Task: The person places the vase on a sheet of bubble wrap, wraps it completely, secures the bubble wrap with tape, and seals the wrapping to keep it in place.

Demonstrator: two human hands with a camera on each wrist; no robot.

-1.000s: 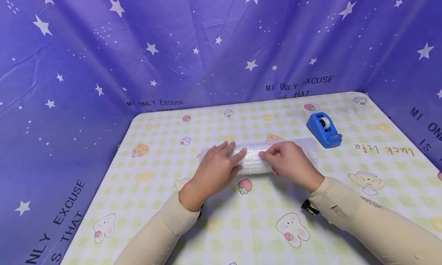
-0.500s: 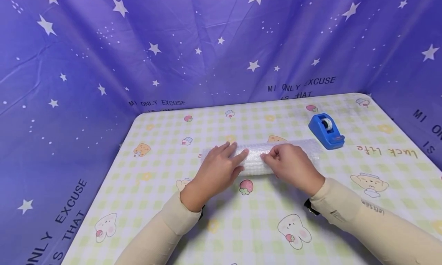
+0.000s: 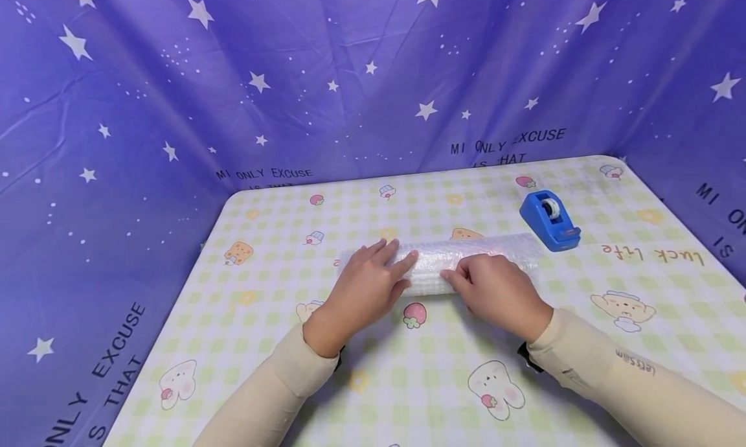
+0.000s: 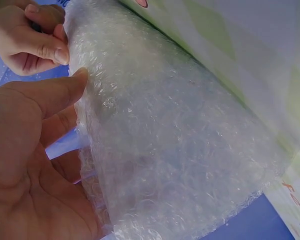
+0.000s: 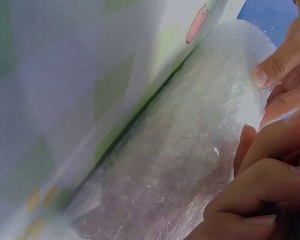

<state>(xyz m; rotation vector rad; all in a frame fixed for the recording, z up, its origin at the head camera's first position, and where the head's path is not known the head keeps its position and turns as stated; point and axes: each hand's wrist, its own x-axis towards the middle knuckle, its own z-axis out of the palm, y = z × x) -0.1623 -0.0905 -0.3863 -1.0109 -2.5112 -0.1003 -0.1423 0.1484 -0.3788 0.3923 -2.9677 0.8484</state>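
Note:
A roll of clear bubble wrap lies crosswise on the table; whether anything is inside cannot be seen. My left hand rests over its left part, fingers spread and fairly straight, thumb toward the near side. In the left wrist view those fingertips touch the edge of the bubble wrap. Right of it, my right hand has curled fingers, and its thumb presses on the wrap. Close up in the right wrist view, the curled right fingers lie against the bubble wrap, with nothing visible between them.
A blue tape dispenser with a tape roll stands just beyond the wrap's right end. The table has a green-checked cartoon cover. Purple starry curtains enclose its back and sides.
My right hand has gone from a fingertip pinch at the wrap to more curled fingers, shifting slightly toward me. The left hand and the wrap stay in place.

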